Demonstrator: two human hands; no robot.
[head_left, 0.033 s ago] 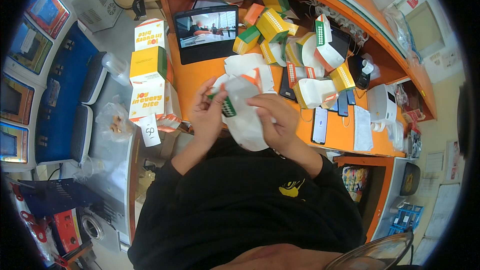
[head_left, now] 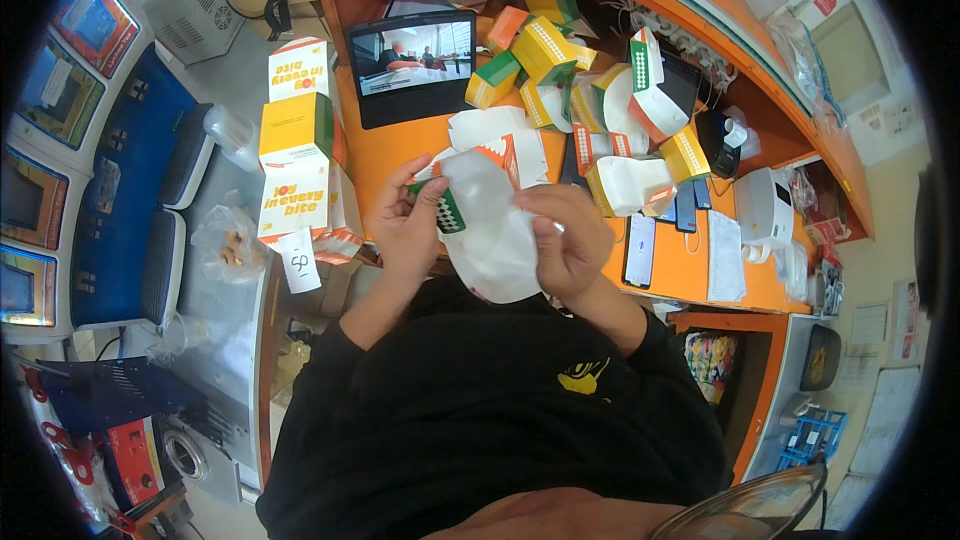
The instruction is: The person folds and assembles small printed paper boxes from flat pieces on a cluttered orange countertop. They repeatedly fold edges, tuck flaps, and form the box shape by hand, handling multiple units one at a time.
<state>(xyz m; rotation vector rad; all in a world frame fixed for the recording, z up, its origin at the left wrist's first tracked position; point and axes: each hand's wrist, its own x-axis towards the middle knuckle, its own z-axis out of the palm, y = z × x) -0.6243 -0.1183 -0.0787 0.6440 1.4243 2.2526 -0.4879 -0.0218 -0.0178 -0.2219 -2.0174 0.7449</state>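
Between my hands, above the orange desk, is a paper food carton (head_left: 495,255), its plain white inside facing up, with a green-and-white patterned strip on its left. My left hand (head_left: 405,230) pinches the carton's left side by that strip, thumb on top. My right hand (head_left: 572,240) has its fingers curled against the right edge, thumb and fingertips on the paper. Just beyond lie flat white carton blanks (head_left: 510,130), partly hidden by the held one. A heap of folded yellow, green and orange cartons (head_left: 545,52) sits farther back to the right.
A tablet (head_left: 415,65) stands at the back of the orange desk (head_left: 400,140). Printed cartons (head_left: 295,190) are stacked at the left. A lit phone (head_left: 639,250), a white cloth (head_left: 726,255) and a white device (head_left: 763,210) lie toward the right.
The carton has spread a little and turned, showing more of its white inside and green strip. My right hand has shifted slightly right; my left stays nearly in place.
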